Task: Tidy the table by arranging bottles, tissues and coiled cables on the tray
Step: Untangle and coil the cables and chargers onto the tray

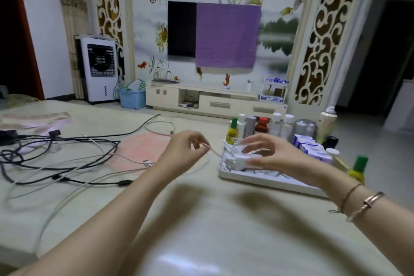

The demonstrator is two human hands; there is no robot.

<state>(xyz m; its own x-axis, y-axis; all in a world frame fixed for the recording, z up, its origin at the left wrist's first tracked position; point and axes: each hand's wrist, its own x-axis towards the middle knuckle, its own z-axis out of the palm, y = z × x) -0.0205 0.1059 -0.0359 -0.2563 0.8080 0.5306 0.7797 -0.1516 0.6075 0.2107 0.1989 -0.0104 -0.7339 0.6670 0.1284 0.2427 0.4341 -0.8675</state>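
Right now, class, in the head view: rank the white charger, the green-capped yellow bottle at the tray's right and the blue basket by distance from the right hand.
1. white charger, under the right hand, on the tray
2. green-capped yellow bottle, right
3. blue basket, far left, on the floor

1 tray (266, 180), 2 hands.

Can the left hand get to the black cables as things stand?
Probably not freely: the left hand is pinching a white cable. The black cables lie uncovered further left.

Bare forearms, no sleeves, right wrist (356, 203) with thin cord bracelet, rose-gold bangle
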